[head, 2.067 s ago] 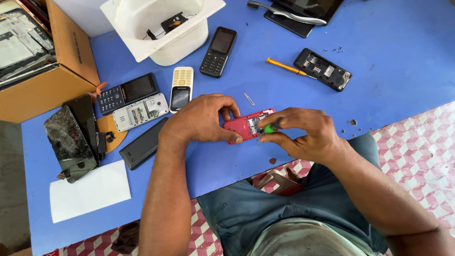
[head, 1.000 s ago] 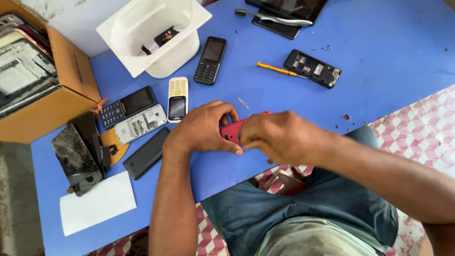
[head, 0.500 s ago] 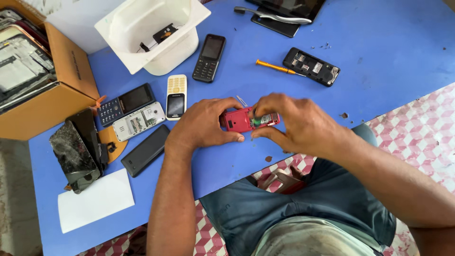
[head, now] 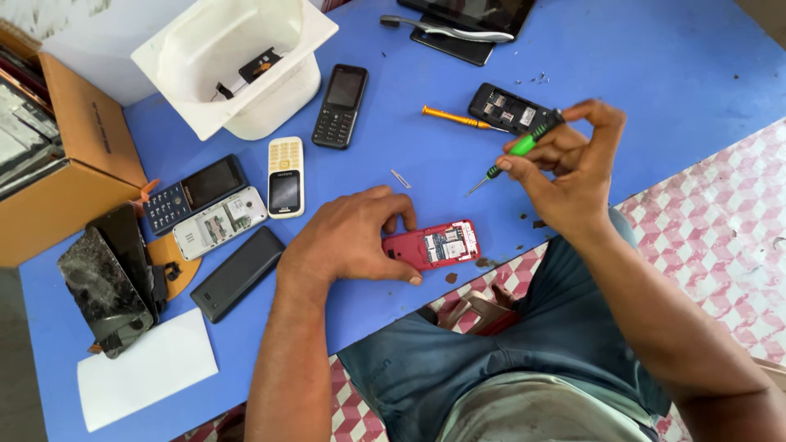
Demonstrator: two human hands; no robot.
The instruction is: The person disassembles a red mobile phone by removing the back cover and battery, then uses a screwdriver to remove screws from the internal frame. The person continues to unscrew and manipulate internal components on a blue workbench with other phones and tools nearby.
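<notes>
The scene is lit brightly and evenly by soft daylight, and colours are rendered vividly. The white plastic tub point(head: 237, 61) is nearly washed out on its rim, and a pale glare is seen on the blue table point(head: 655, 74) toward the upper right. Short, soft shadows are cast beneath the left hand point(head: 352, 237) and under the red phone point(head: 432, 244). Sharp focus is kept across the centre. Slight wide-angle bending is noticed at the edges, where the cardboard box point(head: 57, 164) is stretched and a little softened.
</notes>
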